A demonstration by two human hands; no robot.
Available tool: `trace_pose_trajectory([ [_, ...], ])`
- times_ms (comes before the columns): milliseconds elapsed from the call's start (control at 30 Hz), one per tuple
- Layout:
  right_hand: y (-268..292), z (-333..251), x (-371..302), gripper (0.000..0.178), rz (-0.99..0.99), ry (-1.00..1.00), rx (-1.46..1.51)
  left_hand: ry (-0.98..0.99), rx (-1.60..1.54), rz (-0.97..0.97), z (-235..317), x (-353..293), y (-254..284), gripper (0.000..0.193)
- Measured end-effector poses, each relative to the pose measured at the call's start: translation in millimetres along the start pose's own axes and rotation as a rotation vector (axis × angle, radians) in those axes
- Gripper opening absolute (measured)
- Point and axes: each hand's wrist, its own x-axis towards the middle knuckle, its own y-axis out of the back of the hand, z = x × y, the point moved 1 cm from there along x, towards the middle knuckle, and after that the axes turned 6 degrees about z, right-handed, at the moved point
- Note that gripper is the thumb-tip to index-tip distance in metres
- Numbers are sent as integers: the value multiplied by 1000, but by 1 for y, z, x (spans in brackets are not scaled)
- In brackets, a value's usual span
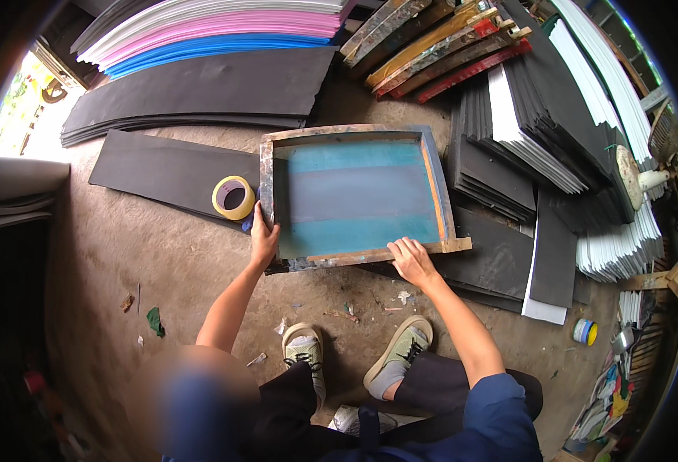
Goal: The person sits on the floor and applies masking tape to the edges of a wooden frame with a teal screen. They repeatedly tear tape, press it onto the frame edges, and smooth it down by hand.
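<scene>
Between my two hands is a screen-printing frame (358,194), its worn wooden edges stained with paint and its mesh teal with a greyish band across the middle. My left hand (263,237) grips the left edge near the lower corner, fingers partly hidden behind the wood. With its fingers closed over the lower rail, my right hand (412,260) holds the frame right of centre. A roll of yellowish tape (222,209) lies just left of the frame, on a black foam sheet (166,165). A small blue bit shows beside my left fingers; I cannot make out what it is.
Stacked black sheets (200,91) lie at the far left below pink, blue and white sheets (223,35). Several paint-stained frames (439,54) lean at the back. More black sheets (493,181), a fan (629,177) and a small yellow-and-blue tub (585,332) are at right. Scraps litter the floor.
</scene>
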Motion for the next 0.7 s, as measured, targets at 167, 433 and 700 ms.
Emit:
trace_pose_trajectory([
  [167, 1, -13, -3, 39, 46, -89, 189, -54, 44, -18, -7, -2, 9, 72],
  [433, 13, -16, 40, 72, -406, -328, 395, -85, 257, -45, 2, -6, 20, 65],
  [700, -3, -84, 204, 41, -155, -44, 541, -226, 402, 229, 5, 15, 95, 38],
])
